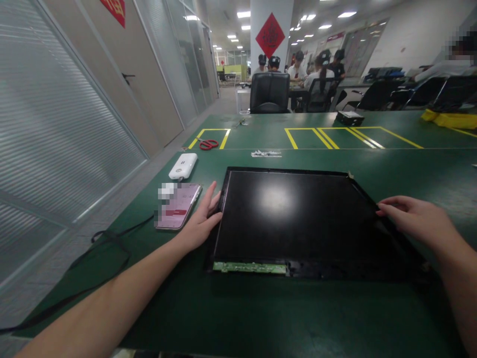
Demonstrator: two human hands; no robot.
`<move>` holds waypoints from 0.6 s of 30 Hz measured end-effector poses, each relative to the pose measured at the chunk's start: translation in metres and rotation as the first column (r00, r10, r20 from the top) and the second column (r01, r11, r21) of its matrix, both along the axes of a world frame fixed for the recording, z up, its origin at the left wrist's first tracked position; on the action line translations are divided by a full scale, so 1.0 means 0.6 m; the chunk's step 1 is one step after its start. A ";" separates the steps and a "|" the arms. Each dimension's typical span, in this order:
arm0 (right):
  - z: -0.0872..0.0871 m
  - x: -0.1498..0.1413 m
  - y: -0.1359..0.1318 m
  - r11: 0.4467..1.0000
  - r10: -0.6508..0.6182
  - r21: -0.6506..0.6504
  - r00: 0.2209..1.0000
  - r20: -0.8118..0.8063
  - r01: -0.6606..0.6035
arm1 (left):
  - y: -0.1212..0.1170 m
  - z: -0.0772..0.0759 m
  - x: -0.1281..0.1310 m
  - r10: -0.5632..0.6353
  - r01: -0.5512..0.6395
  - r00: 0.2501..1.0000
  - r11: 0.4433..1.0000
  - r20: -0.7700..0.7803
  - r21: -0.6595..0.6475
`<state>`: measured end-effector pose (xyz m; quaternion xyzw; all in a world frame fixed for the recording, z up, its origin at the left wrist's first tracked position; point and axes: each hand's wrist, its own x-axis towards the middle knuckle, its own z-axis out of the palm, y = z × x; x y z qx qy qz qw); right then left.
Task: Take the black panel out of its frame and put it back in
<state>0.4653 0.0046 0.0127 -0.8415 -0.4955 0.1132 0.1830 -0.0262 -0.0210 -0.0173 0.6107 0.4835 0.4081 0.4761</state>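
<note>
A black LCD screen panel lies face up on the green table, and a ceiling light reflects off its surface. Along its near edge, on the left, a green circuit board strip is exposed. My left hand rests against the panel's left edge, its fingers stretched out and thumb at the rim. At the right edge, my right hand is closed, thumb and index finger pinching the black frame. The exact spot under those fingertips is hard to make out.
To the left lie a phone and a white power bank, with a black strap trailing off the table. Farther back are red-handled scissors, small white scraps and a black box. People sit at tables beyond.
</note>
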 end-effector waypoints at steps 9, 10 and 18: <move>-0.005 0.007 0.005 0.997 0.043 0.063 0.999 0.026 -0.045 | -0.006 0.030 0.031 0.322 -0.187 0.849 0.925 0.418 -0.332; -0.005 0.007 0.005 0.997 0.039 0.064 0.999 0.026 -0.041 | -0.005 0.030 0.030 0.339 -0.198 0.841 0.918 0.420 -0.345; 0.000 0.000 0.003 1.000 -0.018 0.005 0.999 -0.031 0.018 | -0.007 0.028 0.033 0.394 -0.189 0.787 0.886 0.474 -0.424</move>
